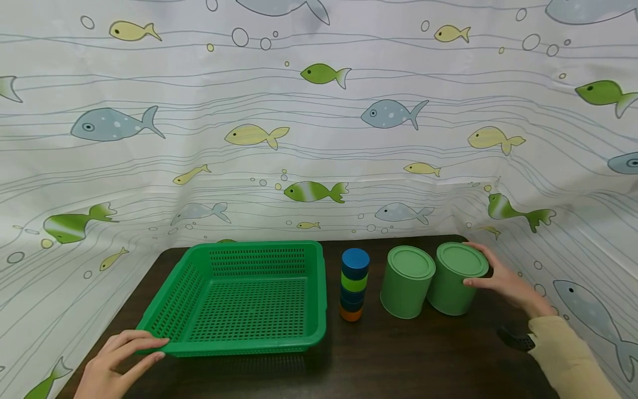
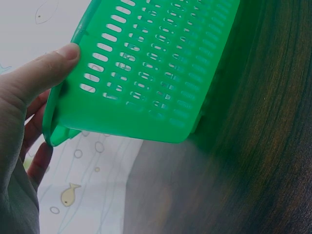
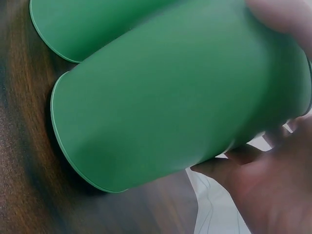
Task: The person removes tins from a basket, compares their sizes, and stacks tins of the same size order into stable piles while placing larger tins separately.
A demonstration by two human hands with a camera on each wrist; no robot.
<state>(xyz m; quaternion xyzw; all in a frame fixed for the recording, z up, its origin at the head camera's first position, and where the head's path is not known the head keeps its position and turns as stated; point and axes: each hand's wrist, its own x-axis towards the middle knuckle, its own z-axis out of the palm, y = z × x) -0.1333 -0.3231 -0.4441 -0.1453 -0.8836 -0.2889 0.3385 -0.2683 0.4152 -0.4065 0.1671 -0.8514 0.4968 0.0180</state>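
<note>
My left hand (image 1: pixel 117 363) is at the near left corner of a green plastic basket (image 1: pixel 319 299) with slotted walls. In the left wrist view, the thumb lies on the outer side of the rim (image 2: pixel 78 36) and the fingers reach round behind it, pinching it. Over on the right, my right hand (image 1: pixel 508 280) grips the right-hand green can (image 1: pixel 451 288), a lidded cylinder standing upright. Thumb and fingers lie on opposite sides of this can, close to its lid. A matching green can (image 1: pixel 406 288) stands immediately to its left, and the two appear to touch.
Between the basket and the cans rises a narrow stack of round pieces (image 1: pixel 354 285) in blue, lime green and orange. Everything stands on a dark wooden table (image 1: pixel 399 354). A fish-patterned white sheet (image 1: pixel 319 155) encloses the back and both sides.
</note>
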